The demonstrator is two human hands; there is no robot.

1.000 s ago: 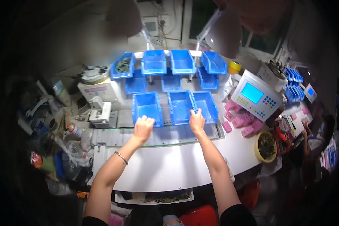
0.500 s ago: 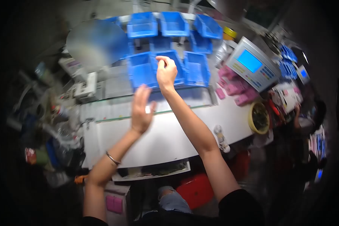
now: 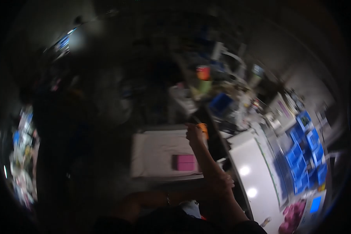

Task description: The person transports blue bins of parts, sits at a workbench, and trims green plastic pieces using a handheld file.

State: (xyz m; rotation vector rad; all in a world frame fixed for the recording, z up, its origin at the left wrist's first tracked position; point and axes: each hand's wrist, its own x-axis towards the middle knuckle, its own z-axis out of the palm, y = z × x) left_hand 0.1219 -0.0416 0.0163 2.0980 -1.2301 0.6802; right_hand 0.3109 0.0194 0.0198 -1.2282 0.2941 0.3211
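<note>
My right hand [image 3: 194,133] is over the far right edge of a pale padded surface [image 3: 156,156], close to an orange object [image 3: 203,130]. Blur and dim light hide how its fingers are bent and whether anything is in them. Below it on the same surface lies a pink block [image 3: 185,162]. My left arm, with a bracelet at the wrist, crosses in front of me, and my left hand [image 3: 223,182] is wrapped round my right forearm near the elbow.
At the right, the white worktable [image 3: 247,171] runs diagonally, with blue bins [image 3: 298,163] beyond it. Pink pieces [image 3: 292,216] lie beside a device with a lit screen [image 3: 315,204]. Bags and a dark blue container [image 3: 220,104] stand at the upper middle.
The view has swung left, so the table and bins now appear at the right. My right hand has left the bins, and my left hand has come onto my right forearm.
</note>
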